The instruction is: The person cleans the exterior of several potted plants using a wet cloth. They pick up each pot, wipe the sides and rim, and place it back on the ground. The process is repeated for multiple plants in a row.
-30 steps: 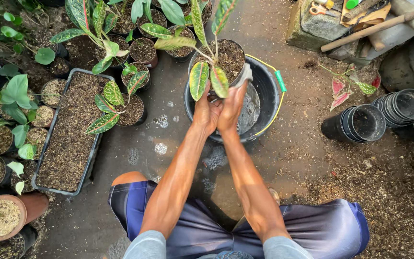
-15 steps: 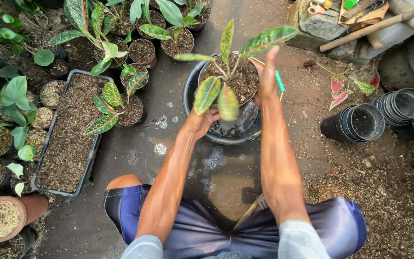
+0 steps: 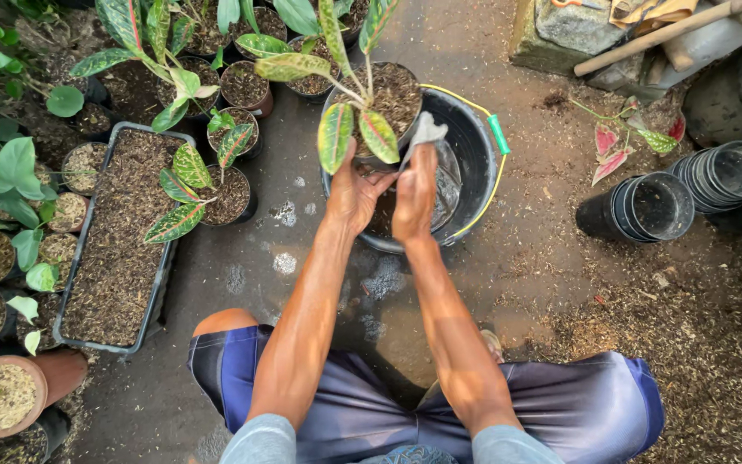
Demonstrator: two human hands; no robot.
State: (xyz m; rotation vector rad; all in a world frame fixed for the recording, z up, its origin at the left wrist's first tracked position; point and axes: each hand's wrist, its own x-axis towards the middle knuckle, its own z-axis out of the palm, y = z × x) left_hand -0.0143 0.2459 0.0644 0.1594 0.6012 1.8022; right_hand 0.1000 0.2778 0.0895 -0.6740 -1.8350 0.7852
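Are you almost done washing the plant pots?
Done, it seems: several potted plants stand beside the soil tray. In hand: left hand holds a potted plant over the bucket; right hand presses a cloth against it. Left: empty pots lie stacked.

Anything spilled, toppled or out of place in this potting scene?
Yes. A stack of empty black pots lies tipped on its side right of the bucket, a small red-leaved plant lies loose on the ground, and potting mix is scattered around them.
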